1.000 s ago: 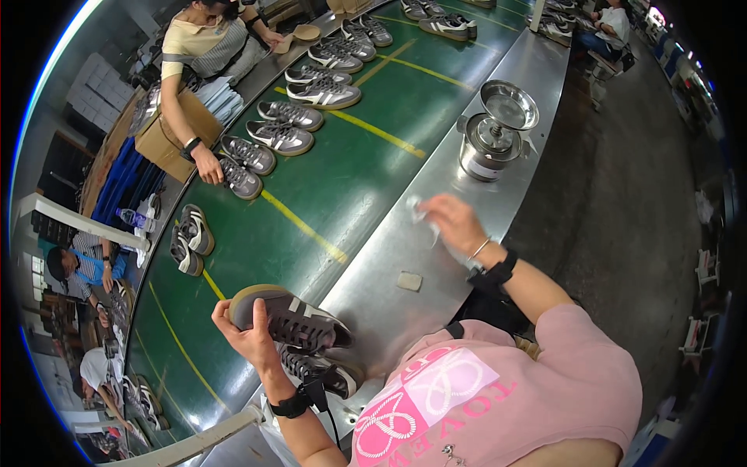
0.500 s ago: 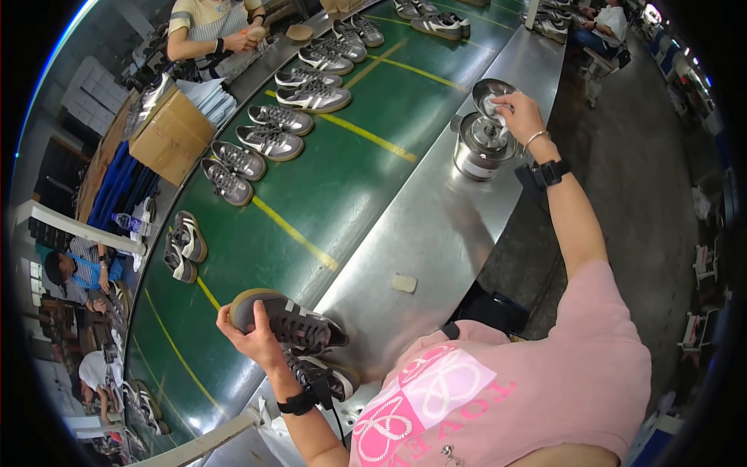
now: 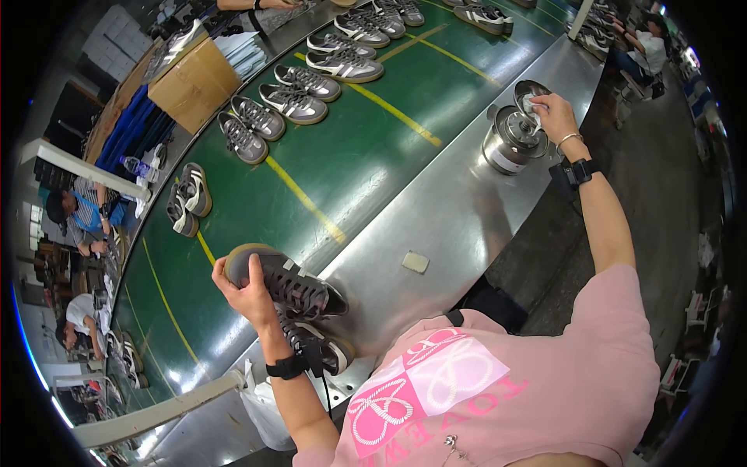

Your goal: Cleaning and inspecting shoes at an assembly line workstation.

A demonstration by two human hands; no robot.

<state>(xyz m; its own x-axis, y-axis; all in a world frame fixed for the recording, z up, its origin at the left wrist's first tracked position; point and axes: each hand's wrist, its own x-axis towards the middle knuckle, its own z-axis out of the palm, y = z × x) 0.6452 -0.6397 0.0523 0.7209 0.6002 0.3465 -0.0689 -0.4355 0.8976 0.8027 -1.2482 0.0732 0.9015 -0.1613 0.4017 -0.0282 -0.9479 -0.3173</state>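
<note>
My left hand [image 3: 247, 297] is closed around the toe of a dark grey sneaker [image 3: 294, 286] with dark laces and a gum sole. A second sneaker [image 3: 336, 354] of the same look sits partly beneath it on the metal ledge. My right arm reaches far out, and my right hand [image 3: 559, 121] pinches a white cloth [image 3: 529, 103]. That cloth touches the round dish-like top [image 3: 526, 90] of a metal can [image 3: 506, 148] on the ledge. The fingertips inside the cloth are partly hidden.
A small beige pad [image 3: 415, 262] lies on the steel ledge [image 3: 373, 284]. Several pairs of grey sneakers [image 3: 296, 103] stand on the green belt [image 3: 389, 163] with yellow lines. Beyond it are a cardboard box [image 3: 194, 84] and other people at work. A white bar [image 3: 167, 409] crosses nearby.
The whole view has shifted and turned slightly. My right hand stays at the can's top with the cloth, and my left hand keeps its hold on the sneaker.
</note>
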